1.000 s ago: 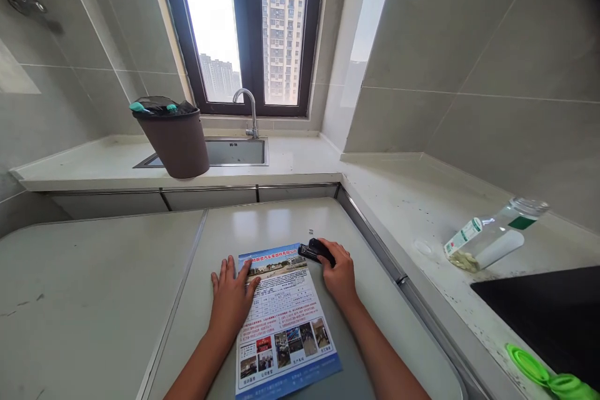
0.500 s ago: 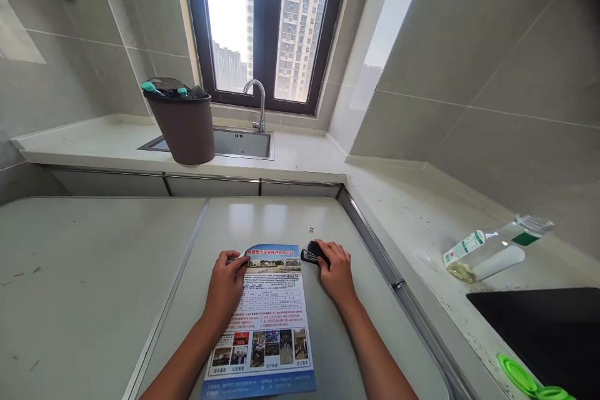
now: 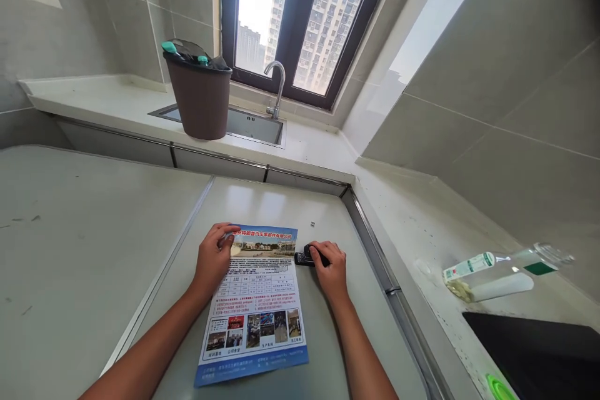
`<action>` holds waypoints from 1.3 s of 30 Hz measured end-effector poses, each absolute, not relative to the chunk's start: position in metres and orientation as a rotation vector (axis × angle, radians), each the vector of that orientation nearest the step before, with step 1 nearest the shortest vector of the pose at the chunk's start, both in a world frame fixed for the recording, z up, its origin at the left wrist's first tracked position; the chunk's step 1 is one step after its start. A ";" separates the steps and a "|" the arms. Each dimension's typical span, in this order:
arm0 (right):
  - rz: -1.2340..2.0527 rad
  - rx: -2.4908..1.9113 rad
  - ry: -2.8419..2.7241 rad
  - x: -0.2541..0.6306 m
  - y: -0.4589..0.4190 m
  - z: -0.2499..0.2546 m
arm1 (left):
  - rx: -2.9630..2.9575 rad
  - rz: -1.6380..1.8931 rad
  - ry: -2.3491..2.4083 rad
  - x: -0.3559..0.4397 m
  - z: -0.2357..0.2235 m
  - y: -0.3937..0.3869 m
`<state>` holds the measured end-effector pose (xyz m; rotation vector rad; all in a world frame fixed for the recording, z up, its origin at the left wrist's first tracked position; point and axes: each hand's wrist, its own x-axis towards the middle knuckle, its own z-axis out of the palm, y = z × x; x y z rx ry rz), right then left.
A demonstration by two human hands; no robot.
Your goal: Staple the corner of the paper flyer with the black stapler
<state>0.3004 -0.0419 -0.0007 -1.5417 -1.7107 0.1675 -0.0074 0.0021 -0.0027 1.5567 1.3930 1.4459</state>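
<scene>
A printed flyer [image 3: 262, 290] with a blue border, text and small photos lies on the white table. My left hand [image 3: 215, 253] pinches its upper left edge between thumb and fingers. On the other side, my right hand [image 3: 330, 262] is closed around a small black stapler [image 3: 305, 256]. The stapler's front end points left and meets the flyer's right edge near the top; I cannot tell whether paper is between its jaws. Beyond the stapler, a few tiny staples [image 3: 312, 224] rest on the table.
A brown bin [image 3: 201, 100] stands at the sink [image 3: 257, 125] with its tap [image 3: 280, 90] under the window. On the right counter [image 3: 398, 200] are a clear bottle [image 3: 504, 272], a black panel [image 3: 539, 350] and a bright green object [image 3: 499, 387].
My head view has tilted. My left hand has slid toward the flyer's upper left corner, showing more of its heading. The stapler has come up against the flyer's right edge.
</scene>
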 end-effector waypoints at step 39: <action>0.112 -1.574 -1.838 0.270 -0.049 0.005 | 1.522 1.399 1.489 0.000 -0.008 0.002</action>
